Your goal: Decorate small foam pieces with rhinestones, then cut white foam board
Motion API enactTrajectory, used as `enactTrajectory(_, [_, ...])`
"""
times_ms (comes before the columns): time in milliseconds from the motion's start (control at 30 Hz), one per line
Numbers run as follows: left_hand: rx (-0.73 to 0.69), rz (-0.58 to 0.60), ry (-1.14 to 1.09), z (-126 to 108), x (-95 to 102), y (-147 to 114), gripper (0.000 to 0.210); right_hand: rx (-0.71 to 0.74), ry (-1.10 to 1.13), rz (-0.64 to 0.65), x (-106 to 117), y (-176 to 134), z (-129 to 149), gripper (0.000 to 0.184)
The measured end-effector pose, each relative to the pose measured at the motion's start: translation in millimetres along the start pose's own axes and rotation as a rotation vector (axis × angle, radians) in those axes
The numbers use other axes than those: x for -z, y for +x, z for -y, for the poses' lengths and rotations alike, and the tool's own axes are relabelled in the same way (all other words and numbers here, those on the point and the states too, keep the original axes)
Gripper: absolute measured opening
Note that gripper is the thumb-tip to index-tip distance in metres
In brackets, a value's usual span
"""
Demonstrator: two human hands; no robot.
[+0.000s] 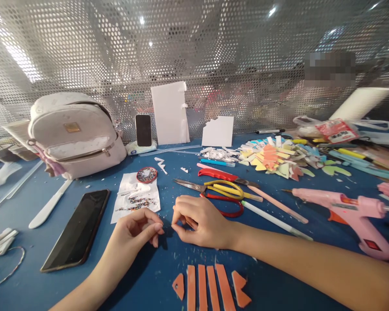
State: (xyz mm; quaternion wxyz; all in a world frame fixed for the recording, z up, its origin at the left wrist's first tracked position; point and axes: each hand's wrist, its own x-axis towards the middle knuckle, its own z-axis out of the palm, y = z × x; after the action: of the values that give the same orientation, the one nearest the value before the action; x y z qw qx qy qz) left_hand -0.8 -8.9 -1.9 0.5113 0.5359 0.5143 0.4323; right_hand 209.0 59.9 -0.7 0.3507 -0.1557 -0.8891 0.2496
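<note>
Over the blue table (142, 268), my left hand (138, 231) and my right hand (202, 222) hover a short gap apart. Each has thumb and fingertips pinched together, and whatever they may hold is too fine to make out. Just below lie several orange strips (202, 287) in a row, with a head-shaped orange piece (179, 286) at the left end and a tail-shaped one (240, 289) at the right. Beyond my left hand, tiny beads (142, 202) are scattered on a white sheet (118, 205) beside a small round dish (147, 175). Scissors (194, 185) with yellow and red handles lie past my right hand.
Left are a phone (78, 231), a white plastic knife (50, 205) and a white backpack (74, 129). Right of me lie a pink glue gun (346, 211), pens (275, 220) and a heap of coloured scraps (272, 155). A perforated metal screen (194, 47) stands behind.
</note>
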Motion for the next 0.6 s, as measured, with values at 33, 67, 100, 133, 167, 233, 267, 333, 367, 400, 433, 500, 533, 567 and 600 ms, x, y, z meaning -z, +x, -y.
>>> enactTrajectory(33, [0.0, 0.0, -0.001, -0.3, -0.1, 0.1, 0.018, -0.002, 0.0, 0.003, -0.1, -0.1, -0.2, 0.015])
enactTrajectory(67, [-0.001, 0.002, -0.002, -0.6, -0.1, 0.0, 0.018, -0.003, 0.0, 0.006, -0.3, -0.1, -0.4, 0.015])
enactTrajectory(100, [-0.002, 0.003, -0.005, -0.6, -0.2, -0.3, 0.018, -0.003, 0.0, 0.008, -0.3, -0.2, -0.5, 0.015])
enactTrajectory(133, [-0.004, 0.005, -0.006, -0.4, -0.1, -0.6, 0.018, -0.004, 0.0, 0.007, -0.4, -0.3, -0.5, 0.015])
enactTrajectory(167, [-0.007, 0.004, -0.007, -0.1, 0.0, -0.9, 0.018, -0.003, 0.0, 0.008, -0.3, -0.3, -0.4, 0.015])
enactTrajectory(233, [-0.011, 0.001, -0.007, 0.7, 0.2, -1.4, 0.018, -0.002, 0.0, 0.007, -0.1, -0.4, -0.1, 0.015])
enactTrajectory(267, [-0.013, 0.003, -0.005, 1.0, 0.3, -1.4, 0.018, -0.002, 0.0, 0.006, 0.0, -0.4, 0.1, 0.015])
enactTrajectory(333, [-0.015, 0.006, -0.001, 1.2, 0.3, -1.2, 0.019, -0.003, -0.004, 0.003, 0.2, -0.2, 0.4, 0.015])
enactTrajectory(367, [-0.014, 0.005, 0.001, 0.9, 0.1, -1.0, 0.019, -0.004, -0.008, 0.001, 0.2, 0.0, 0.5, 0.014])
enactTrajectory(400, [-0.012, 0.005, 0.003, 0.3, -0.3, -1.0, 0.019, -0.005, -0.014, 0.001, 0.2, 0.1, 0.6, 0.014])
enactTrajectory(433, [-0.01, 0.003, 0.005, -0.6, -0.9, -1.0, 0.019, -0.005, -0.019, 0.002, 0.2, 0.3, 0.6, 0.014])
enactTrajectory(500, [-0.003, -0.009, 0.002, -2.6, -2.2, -1.4, 0.02, -0.006, -0.03, 0.008, 0.3, 0.5, 0.4, 0.013])
enactTrajectory(533, [0.0, -0.018, 0.0, -3.5, -2.9, -1.6, 0.021, -0.005, -0.035, 0.01, 0.3, 0.6, 0.3, 0.013])
enactTrajectory(567, [0.003, -0.028, -0.003, -4.2, -3.4, -1.8, 0.021, -0.004, -0.037, 0.013, 0.4, 0.7, 0.2, 0.013])
enactTrajectory(600, [0.004, -0.033, -0.005, -4.5, -3.7, -1.7, 0.021, -0.004, -0.038, 0.015, 0.5, 0.7, 0.1, 0.013])
